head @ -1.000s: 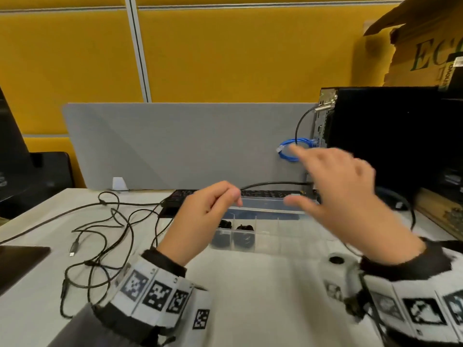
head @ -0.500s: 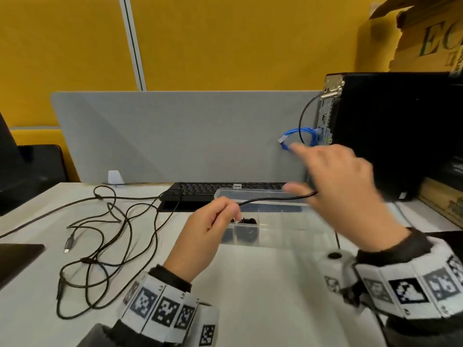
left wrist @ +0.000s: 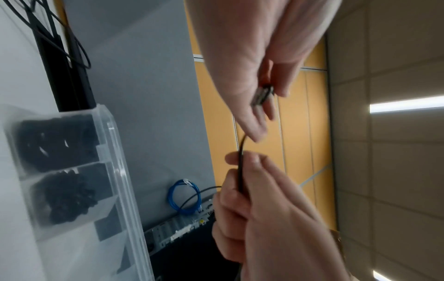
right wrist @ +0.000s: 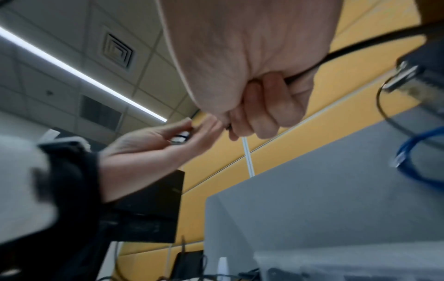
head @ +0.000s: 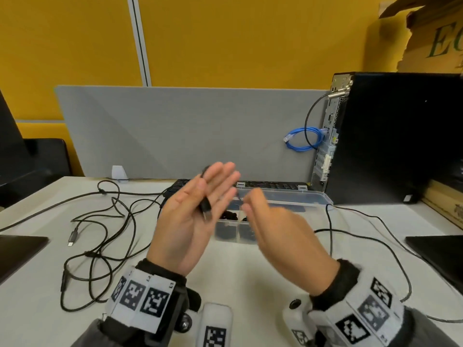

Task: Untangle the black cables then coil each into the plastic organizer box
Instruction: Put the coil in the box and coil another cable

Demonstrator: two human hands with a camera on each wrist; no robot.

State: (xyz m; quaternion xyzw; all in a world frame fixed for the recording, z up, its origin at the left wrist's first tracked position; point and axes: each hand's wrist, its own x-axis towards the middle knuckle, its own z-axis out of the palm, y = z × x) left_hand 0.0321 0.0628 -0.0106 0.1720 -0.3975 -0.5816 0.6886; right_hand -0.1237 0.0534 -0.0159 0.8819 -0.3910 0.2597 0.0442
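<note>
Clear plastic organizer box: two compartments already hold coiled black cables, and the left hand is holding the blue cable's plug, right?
Not quite. The plug in the left hand belongs to a black cable, as the left wrist view shows. The blue cable hangs by the computer tower. The clear plastic organizer box does hold two coils.

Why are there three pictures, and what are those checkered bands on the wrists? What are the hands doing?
One camera sits on the person's head; two more ride on the wrists, by the patterned bands, so you see the same moment three ways. The left hand pinches a black cable's plug. The right hand grips that same cable further along. On the white desk lie more tangled cables and a clear plastic box with two black bundles already inside. A keyboard sits behind it.
</note>
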